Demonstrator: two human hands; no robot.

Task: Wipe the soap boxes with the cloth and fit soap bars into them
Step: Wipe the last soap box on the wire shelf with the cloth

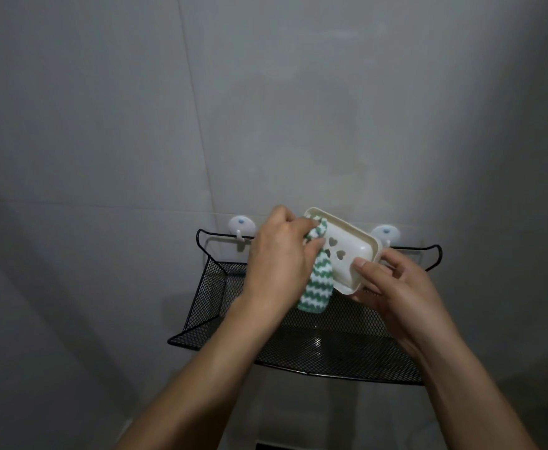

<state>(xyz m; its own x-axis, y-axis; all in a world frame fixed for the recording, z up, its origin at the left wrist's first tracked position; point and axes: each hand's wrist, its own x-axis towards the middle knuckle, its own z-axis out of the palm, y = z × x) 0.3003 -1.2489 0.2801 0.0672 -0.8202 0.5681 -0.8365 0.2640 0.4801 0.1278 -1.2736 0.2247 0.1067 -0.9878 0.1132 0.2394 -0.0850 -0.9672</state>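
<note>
Left suction hook [241,226] on grey tiled wall [103,125], at 10 o'clock from hands. Black mesh wall basket [207,297] hangs below. Left hand [277,258] grips green-and-white zigzag cloth [318,280], fingers curled, pressing bunched end into far corner of soap box; cloth tail hangs toward 6 o'clock over basket. White soap box [347,251], heart-shaped drain holes showing, tilted above basket. Right hand [399,293] holds box's near end at 4 o'clock, thumb on rim. Right suction hook [386,233] behind box.
</note>
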